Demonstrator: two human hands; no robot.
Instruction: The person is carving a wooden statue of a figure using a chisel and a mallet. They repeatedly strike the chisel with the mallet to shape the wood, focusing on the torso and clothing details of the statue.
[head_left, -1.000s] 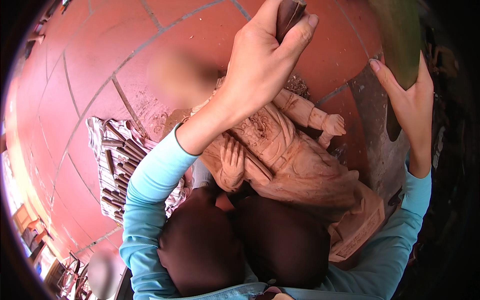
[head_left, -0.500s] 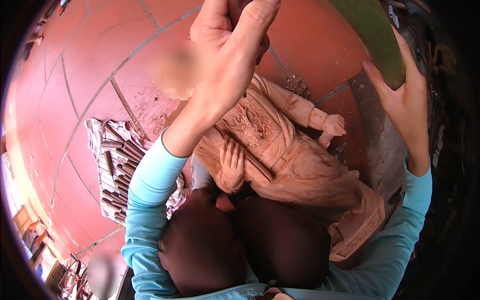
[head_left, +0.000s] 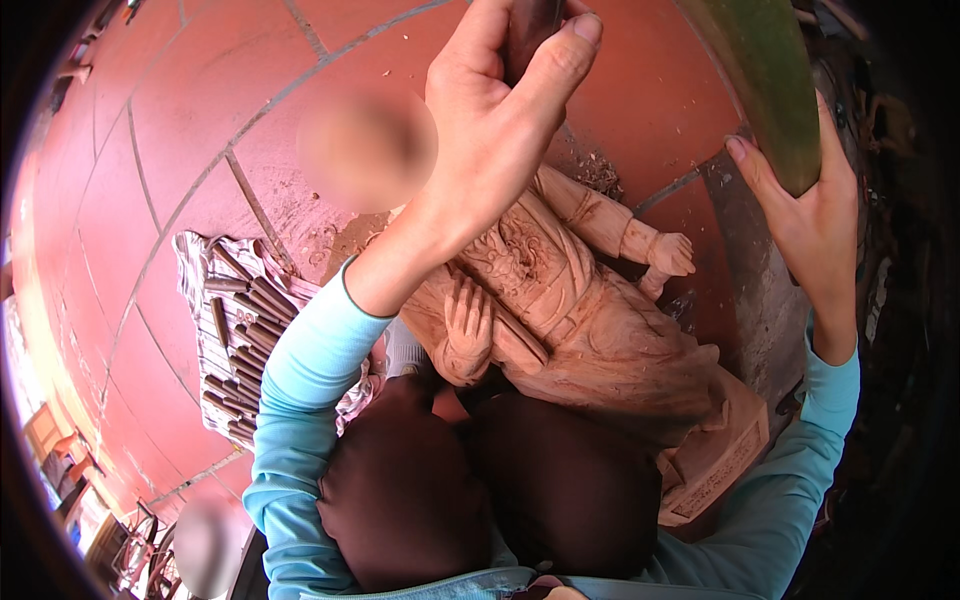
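Above the statue's upper body, my left hand is closed around a dark brown handle; the far end of the held tool runs out of the view. On the right, my right hand grips a long green curved object by its rounded near end. Its kind is not clear, and its far part is cut off by the upper edge. The carved wooden statue, a robed figure, lies on its back beyond my knees. Its base points to the lower right. My left forearm covers part of its upper body, and neither hand touches it.
At the left, a striped cloth on the red tiled floor bears several dark rod-like handles. Wood shavings lie beyond the statue. Dark clutter lines the far right, and a bicycle-like shape stands at the lower left.
My left hand has moved right and slightly down, bringing more of the dark handle into view. My right hand and the green object have shifted a little downward. The statue stays put.
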